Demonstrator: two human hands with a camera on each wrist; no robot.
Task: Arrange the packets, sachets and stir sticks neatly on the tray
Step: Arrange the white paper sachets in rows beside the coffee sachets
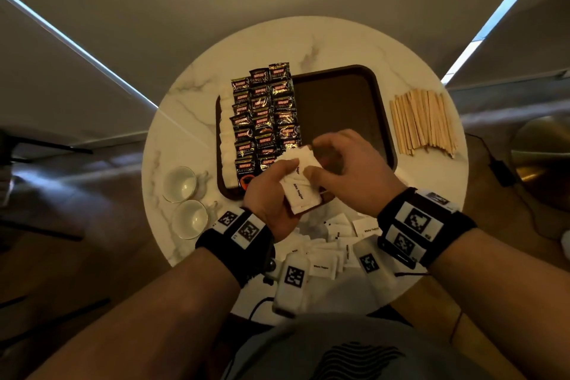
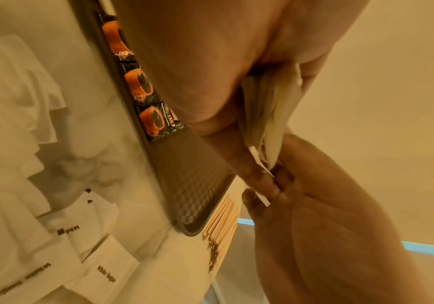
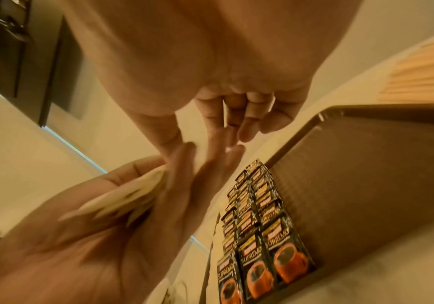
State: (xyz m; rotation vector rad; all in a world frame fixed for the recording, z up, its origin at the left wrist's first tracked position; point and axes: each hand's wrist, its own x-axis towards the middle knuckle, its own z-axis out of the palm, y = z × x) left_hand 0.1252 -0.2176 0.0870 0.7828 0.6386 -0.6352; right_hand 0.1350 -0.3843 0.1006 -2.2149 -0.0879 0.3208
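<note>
My left hand [image 1: 285,183] grips a stack of white sugar sachets [image 1: 300,193] just above the tray's near edge; its fanned edges show in the left wrist view [image 2: 267,107] and right wrist view [image 3: 124,197]. My right hand [image 1: 319,160] pinches the top of the same stack with thumb and curled fingers. The dark brown tray [image 1: 339,102] carries three columns of black coffee packets [image 1: 265,120] and a row of white sachets [image 1: 226,139] along its left side. Wooden stir sticks [image 1: 422,123] lie on the table, right of the tray.
Loose white sachets [image 1: 333,244] are scattered on the round marble table [image 1: 185,95] near me. Two glass cups [image 1: 179,183] stand left of the tray. The tray's right half is bare. Table edges drop off all round.
</note>
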